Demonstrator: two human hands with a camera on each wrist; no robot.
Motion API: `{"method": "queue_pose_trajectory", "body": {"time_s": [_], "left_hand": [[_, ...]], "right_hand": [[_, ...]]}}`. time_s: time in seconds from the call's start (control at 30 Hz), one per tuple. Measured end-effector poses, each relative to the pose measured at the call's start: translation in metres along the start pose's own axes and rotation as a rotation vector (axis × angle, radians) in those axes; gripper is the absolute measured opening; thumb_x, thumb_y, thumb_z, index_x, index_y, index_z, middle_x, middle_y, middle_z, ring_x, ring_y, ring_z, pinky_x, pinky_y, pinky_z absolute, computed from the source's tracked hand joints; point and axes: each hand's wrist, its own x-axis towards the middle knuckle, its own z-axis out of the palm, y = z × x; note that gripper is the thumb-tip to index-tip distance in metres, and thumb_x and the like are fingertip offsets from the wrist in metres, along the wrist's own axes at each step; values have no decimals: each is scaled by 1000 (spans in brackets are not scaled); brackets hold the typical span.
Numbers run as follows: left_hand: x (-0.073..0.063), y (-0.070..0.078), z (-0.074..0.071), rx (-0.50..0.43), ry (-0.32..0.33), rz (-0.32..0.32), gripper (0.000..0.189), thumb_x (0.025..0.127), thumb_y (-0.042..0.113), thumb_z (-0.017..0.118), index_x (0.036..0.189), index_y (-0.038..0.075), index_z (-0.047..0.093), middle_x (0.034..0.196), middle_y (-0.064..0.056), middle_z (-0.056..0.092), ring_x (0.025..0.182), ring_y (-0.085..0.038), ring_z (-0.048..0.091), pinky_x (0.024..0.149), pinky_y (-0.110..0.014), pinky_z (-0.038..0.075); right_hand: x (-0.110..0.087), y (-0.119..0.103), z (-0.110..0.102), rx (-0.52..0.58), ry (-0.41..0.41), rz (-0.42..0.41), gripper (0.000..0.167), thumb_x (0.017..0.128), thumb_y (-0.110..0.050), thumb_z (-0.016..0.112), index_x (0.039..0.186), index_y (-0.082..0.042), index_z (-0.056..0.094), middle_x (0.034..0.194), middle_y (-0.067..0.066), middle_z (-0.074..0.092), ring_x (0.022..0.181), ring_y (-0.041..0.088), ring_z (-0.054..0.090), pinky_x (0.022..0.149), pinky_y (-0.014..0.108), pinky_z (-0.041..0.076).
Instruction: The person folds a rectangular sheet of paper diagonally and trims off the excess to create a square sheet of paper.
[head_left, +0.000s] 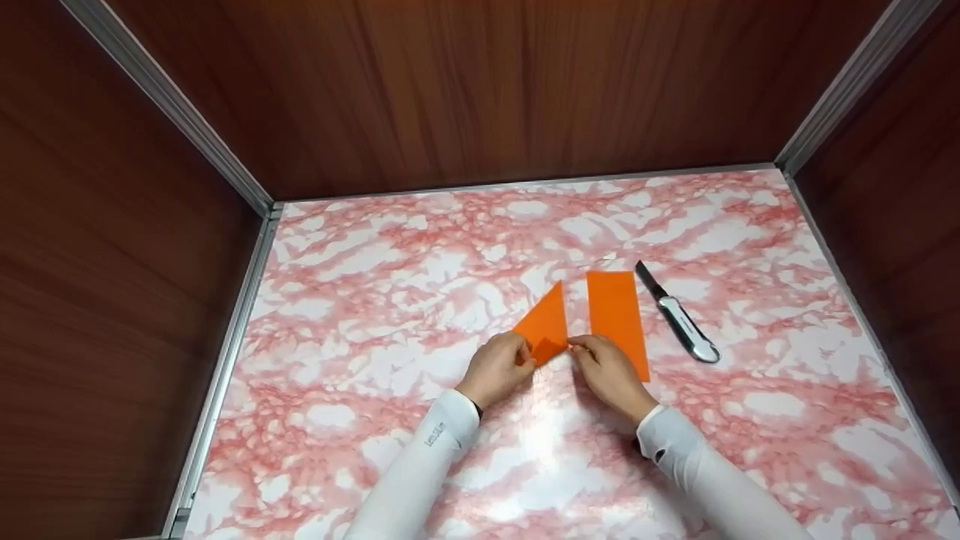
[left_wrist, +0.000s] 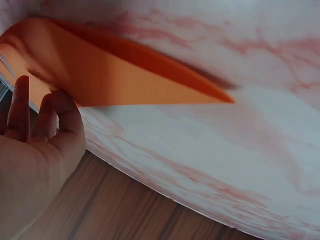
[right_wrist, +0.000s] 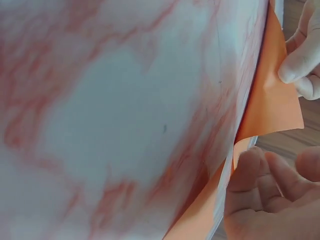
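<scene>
A folded orange sheet of paper [head_left: 547, 319] rises to a point on its far side, between my two hands. My left hand [head_left: 496, 367] pinches its lower left edge between thumb and fingers. In the left wrist view the paper's layers [left_wrist: 130, 82] gape apart along one long side. My right hand [head_left: 607, 373] has its fingertips right at the lower right corner, thumb and forefinger spread apart in the right wrist view. Under that hand lies a flat orange paper strip [head_left: 611, 300], partly covered by it.
A utility knife [head_left: 679, 315] with its dark blade out lies right of the strip, blade pointing away. The red-and-white marbled tabletop [head_left: 375, 300] is bounded by dark wood panels [head_left: 480, 97] at the back and both sides, with metal edging.
</scene>
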Motion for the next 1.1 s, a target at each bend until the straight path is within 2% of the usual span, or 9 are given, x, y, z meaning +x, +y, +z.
{"method": "queue_pose_trajectory", "body": {"time_s": [0.13, 0.2, 0.3, 0.4, 0.5, 0.57, 0.73, 0.83, 1.1], "left_hand": [[0, -3, -4, -31, -8, 4, 19, 91, 22, 63, 76, 15, 53, 79, 3, 53, 76, -15, 50, 70, -28, 41], [0, -4, -5, -39, -15, 13, 17, 94, 22, 62, 80, 13, 58, 79, 1, 53, 76, -17, 50, 70, -29, 40], [0, -5, -4, -59, -19, 20, 11, 95, 22, 65, 90, 13, 68, 91, 4, 62, 87, -16, 56, 78, -28, 44], [1, -5, -4, -88, -6, 25, 11, 92, 23, 70, 92, 13, 73, 98, 4, 66, 95, -17, 58, 84, -28, 46], [2, -3, -3, -101, 1, 39, 11, 89, 24, 73, 86, 13, 73, 99, 4, 67, 97, -17, 57, 86, -27, 45], [2, -2, -3, -105, -12, 43, 12, 87, 26, 74, 83, 15, 72, 99, 6, 66, 98, -17, 57, 88, -27, 44], [1, 1, -6, -109, -79, 36, 17, 85, 37, 76, 82, 21, 70, 90, 11, 64, 96, -16, 54, 87, -28, 42], [0, 1, -6, -87, -97, 38, 19, 84, 41, 75, 84, 22, 69, 86, 11, 63, 96, -17, 52, 85, -31, 41], [0, 1, -4, -58, -88, 35, 21, 86, 38, 74, 94, 20, 72, 100, 8, 65, 100, -19, 52, 87, -36, 41]], "right_hand": [[-1, -2, 1, 58, -33, 80, 23, 99, -23, 55, 112, -9, 69, 103, 7, 67, 87, 24, 61, 79, 42, 49], [-1, -3, 2, 110, -70, 127, 23, 100, -23, 55, 111, -8, 69, 93, 8, 66, 71, 22, 59, 68, 38, 49], [-1, -4, 3, 176, -122, 183, 24, 101, -23, 53, 113, -8, 68, 86, 11, 63, 58, 22, 56, 59, 35, 49], [0, -6, 4, 227, -140, 219, 26, 101, -26, 53, 112, -8, 68, 82, 14, 62, 55, 23, 54, 54, 32, 47], [1, -9, 5, 267, -151, 226, 28, 101, -28, 53, 108, -6, 70, 78, 17, 60, 56, 27, 53, 52, 30, 44], [1, -9, 6, 291, -160, 223, 30, 101, -29, 54, 105, -4, 70, 75, 19, 59, 58, 30, 52, 52, 29, 42], [2, -10, 9, 298, -179, 225, 27, 100, -24, 54, 107, -3, 68, 84, 16, 62, 65, 33, 57, 55, 28, 43], [2, -10, 10, 294, -178, 231, 25, 100, -22, 53, 107, -3, 69, 86, 15, 63, 64, 32, 57, 54, 28, 43], [1, -8, 12, 326, -165, 259, 23, 100, -16, 53, 102, 1, 67, 81, 13, 62, 65, 24, 54, 57, 30, 44]]}}
